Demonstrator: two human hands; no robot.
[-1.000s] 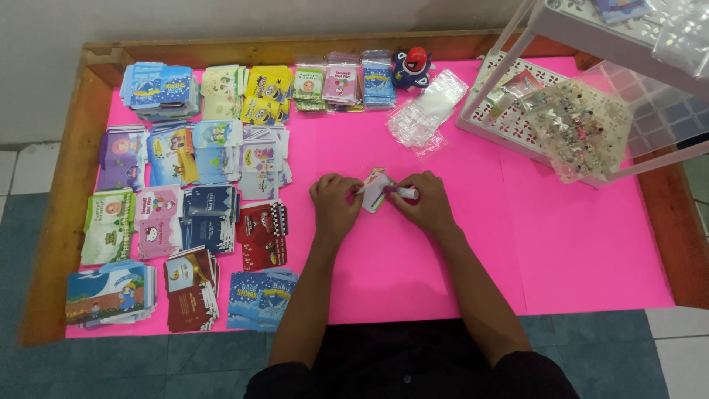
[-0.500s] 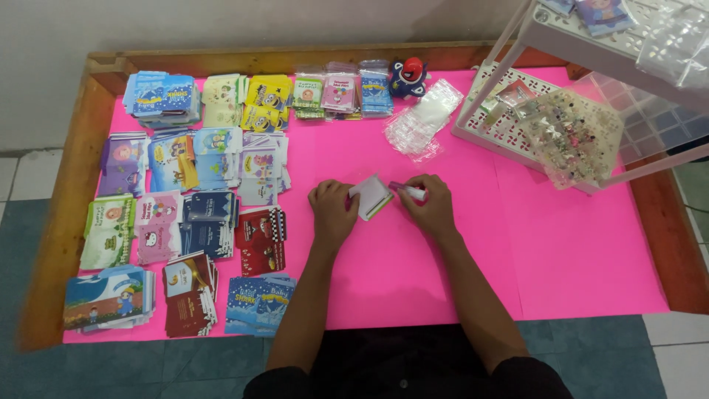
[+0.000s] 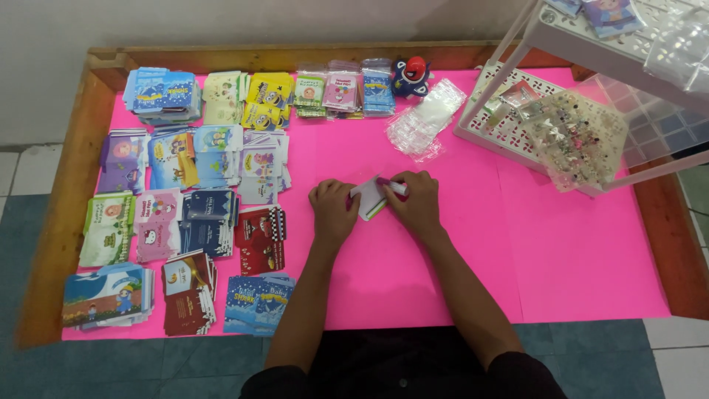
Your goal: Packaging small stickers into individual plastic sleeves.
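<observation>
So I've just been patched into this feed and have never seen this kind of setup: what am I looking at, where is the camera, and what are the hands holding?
There is no machine here. One camera sits on a person's head and looks down at their own two bare hands over a pink table top with a wooden rim. The left hand and the right hand meet on a small white card or packet; the right hand also pinches something small and pink, too small to identify. To the left lie rows of colourful card stacks. Behind the hands are clear plastic sleeves and a small blue and red toy. At the right stands a white plastic rack holding a bag of small trinkets.
</observation>
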